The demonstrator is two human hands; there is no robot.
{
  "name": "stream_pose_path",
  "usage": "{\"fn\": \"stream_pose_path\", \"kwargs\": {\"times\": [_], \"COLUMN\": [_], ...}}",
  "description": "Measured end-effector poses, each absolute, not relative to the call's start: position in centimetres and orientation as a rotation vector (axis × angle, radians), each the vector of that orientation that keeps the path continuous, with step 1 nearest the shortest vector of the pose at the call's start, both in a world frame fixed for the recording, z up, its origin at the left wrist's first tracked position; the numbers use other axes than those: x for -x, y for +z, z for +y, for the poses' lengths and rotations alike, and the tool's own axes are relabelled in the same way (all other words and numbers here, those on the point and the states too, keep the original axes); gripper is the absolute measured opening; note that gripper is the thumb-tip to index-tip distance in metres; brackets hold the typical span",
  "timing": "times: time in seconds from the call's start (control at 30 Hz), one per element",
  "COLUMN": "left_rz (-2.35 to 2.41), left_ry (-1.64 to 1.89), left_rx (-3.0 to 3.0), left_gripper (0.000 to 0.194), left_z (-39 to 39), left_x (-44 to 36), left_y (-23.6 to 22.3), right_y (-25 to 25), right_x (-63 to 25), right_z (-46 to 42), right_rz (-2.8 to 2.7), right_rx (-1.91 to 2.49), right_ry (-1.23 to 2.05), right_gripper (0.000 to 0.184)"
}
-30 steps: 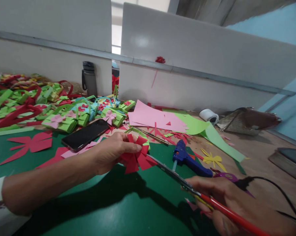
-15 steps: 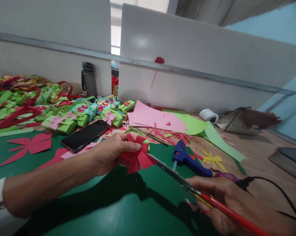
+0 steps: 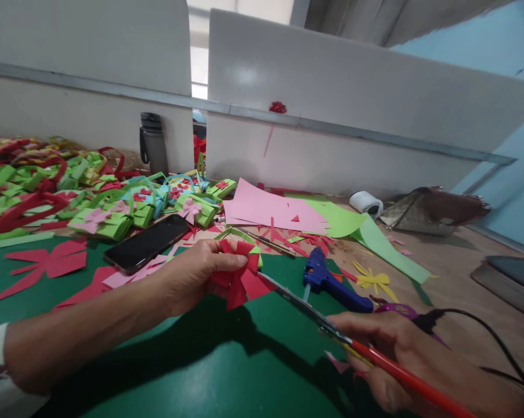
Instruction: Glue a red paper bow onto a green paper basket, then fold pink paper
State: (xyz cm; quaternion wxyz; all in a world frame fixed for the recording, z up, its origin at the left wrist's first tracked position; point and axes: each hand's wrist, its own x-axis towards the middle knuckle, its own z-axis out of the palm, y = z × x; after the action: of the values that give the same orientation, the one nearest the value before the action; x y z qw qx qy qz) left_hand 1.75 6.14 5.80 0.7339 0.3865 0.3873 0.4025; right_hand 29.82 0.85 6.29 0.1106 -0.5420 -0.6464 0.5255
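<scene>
Pinched between the thumb and fingers of my left hand [image 3: 201,270] is a red paper flower [image 3: 243,278] with several petals, held above the green mat [image 3: 192,366]. A bit of light green paper shows behind it. My right hand [image 3: 409,360] grips a pair of scissors [image 3: 299,302] with red and yellow handles. Their blades point left, and the tips touch or overlap the flower's right side. Whether the blades are cutting paper I cannot tell. Beyond the blades lies a blue glue gun [image 3: 333,281] on the mat.
A black phone [image 3: 146,244] lies behind my left forearm. Farther left are piled green paper bags [image 3: 103,223] and red cutouts [image 3: 48,261]. Pink sheets [image 3: 273,206], green sheets [image 3: 344,217] and a yellow cutout [image 3: 375,280] lie behind. A bottle [image 3: 154,144] stands by the white panels.
The whole view has shifted slightly, so things sit a little farther left. My left hand still holds the red flower, turned slightly, and the scissors remain at its right side.
</scene>
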Motion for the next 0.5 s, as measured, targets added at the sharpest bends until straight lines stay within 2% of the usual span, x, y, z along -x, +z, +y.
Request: {"fn": "stream_pose_path", "kwargs": {"times": [0.2,0.5], "left_rz": [0.855,0.881], "left_ry": [0.888,0.880], "left_rx": [-0.844,-0.866], "left_gripper": [0.018,0.026], "left_z": [6.12,6.33], "left_x": [-1.65,-1.73], "left_y": [5.73,5.51], "right_y": [6.96,7.04], "right_x": [-29.35,-29.37], "right_z": [0.81,0.84], "right_rz": [-1.937,-1.956], "right_rx": [1.570,1.590], "right_ry": [1.541,1.528], "right_gripper": [0.032,0.029]}}
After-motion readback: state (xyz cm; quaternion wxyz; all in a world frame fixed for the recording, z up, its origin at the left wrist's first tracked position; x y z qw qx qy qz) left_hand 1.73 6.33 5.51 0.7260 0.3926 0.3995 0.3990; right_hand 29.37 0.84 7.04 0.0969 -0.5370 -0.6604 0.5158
